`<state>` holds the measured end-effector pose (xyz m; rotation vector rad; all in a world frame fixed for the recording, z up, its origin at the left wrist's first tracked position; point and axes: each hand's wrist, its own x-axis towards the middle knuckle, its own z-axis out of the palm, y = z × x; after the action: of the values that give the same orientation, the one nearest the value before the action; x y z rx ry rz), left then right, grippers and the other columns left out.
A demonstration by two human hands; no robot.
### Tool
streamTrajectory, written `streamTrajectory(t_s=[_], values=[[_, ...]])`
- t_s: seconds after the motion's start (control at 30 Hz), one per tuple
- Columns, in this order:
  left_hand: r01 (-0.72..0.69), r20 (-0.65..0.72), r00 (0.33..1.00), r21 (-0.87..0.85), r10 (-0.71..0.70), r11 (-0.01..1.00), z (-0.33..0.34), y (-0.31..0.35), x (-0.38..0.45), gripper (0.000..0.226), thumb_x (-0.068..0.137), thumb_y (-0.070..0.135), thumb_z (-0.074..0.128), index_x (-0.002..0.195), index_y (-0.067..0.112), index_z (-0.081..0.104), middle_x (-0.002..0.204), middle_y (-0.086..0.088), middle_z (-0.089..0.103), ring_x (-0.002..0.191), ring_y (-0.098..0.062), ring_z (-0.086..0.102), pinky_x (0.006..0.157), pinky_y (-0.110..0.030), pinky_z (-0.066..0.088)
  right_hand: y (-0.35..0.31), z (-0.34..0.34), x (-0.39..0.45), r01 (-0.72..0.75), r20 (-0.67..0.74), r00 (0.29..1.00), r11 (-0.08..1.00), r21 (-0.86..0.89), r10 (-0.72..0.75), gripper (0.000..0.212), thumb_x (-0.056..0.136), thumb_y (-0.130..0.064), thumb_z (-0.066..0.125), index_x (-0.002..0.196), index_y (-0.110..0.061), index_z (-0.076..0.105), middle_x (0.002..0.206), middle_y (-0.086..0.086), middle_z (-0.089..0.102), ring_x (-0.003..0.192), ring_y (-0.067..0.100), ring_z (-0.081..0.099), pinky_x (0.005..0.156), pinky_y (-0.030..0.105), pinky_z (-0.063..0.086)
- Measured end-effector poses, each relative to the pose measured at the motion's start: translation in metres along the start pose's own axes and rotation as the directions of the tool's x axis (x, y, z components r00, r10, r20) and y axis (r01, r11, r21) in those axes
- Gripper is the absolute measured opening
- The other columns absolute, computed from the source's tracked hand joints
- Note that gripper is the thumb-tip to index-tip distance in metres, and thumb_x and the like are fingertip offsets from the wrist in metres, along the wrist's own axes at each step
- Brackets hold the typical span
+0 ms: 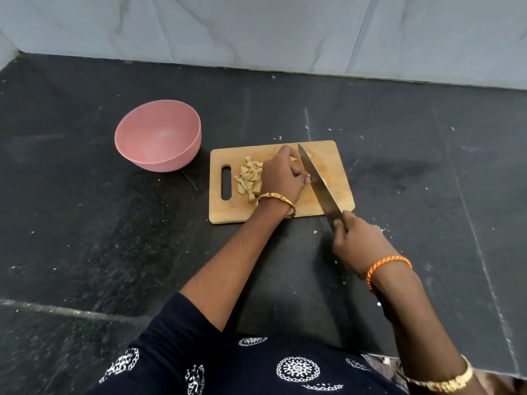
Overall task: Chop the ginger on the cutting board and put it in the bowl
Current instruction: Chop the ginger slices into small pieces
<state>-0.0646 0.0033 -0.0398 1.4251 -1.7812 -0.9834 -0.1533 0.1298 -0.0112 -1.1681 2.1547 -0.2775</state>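
A wooden cutting board (339,169) lies on the dark counter. Several chopped ginger pieces (249,178) are piled on its left half, near the handle slot. My left hand (283,176) rests curled on the board just right of the pile, with its fingertips against the knife blade; a small ginger piece (292,158) shows beside it. My right hand (358,243) grips the handle of a large knife (318,183), and the blade slants across the board with its tip toward the far edge. The pink bowl (158,135) stands to the board's left and looks empty.
The dark stone counter (85,223) runs back to a pale marble-tiled wall (256,29). Small ginger scraps (279,137) lie on the counter beyond the board and to its right.
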Motion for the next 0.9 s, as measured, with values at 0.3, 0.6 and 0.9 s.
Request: streamTrajectory(t_s=[0.3, 0.6, 0.9], values=[[-0.016, 0.006, 1.0, 0.045, 0.016, 0.999, -0.027, 0.003, 0.007, 0.027, 0.075, 0.002, 0.072, 0.101, 0.008, 0.067, 0.083, -0.007, 0.073, 0.078, -0.01, 0.067, 0.077, -0.019, 0.052, 0.026, 0.008, -0.035, -0.031, -0.211, 0.975, 0.986, 0.161, 0.065, 0.027, 0.097, -0.028, 0.037, 0.074, -0.016, 0.042, 0.066, 0.011, 0.055, 0.072, 0.035, 0.053, 0.067, 0.035, 0.039], [-0.078, -0.142, 0.987, -0.039, 0.072, 0.996, -0.046, -0.031, 0.003, 0.016, 0.077, 0.007, 0.071, 0.093, 0.011, 0.07, 0.083, 0.0, 0.07, 0.072, 0.0, 0.061, 0.067, -0.004, 0.048, 0.013, 0.004, -0.026, -0.1, -0.199, 0.975, 0.995, -0.01, 0.096, 0.019, 0.096, -0.028, 0.035, 0.088, -0.015, 0.047, 0.076, 0.012, 0.053, 0.073, 0.035, 0.053, 0.068, 0.036, 0.046], [-0.065, -0.198, 0.98, -0.213, 0.022, 0.975, -0.053, -0.031, 0.011, 0.012, 0.085, 0.014, 0.063, 0.094, 0.014, 0.071, 0.084, -0.001, 0.072, 0.077, -0.009, 0.069, 0.074, -0.025, 0.057, -0.003, 0.009, -0.032, -0.021, -0.224, 0.975, 0.999, -0.04, 0.012, 0.016, 0.096, -0.029, 0.036, 0.097, -0.019, 0.048, 0.077, 0.011, 0.054, 0.071, 0.033, 0.048, 0.066, 0.035, 0.043]])
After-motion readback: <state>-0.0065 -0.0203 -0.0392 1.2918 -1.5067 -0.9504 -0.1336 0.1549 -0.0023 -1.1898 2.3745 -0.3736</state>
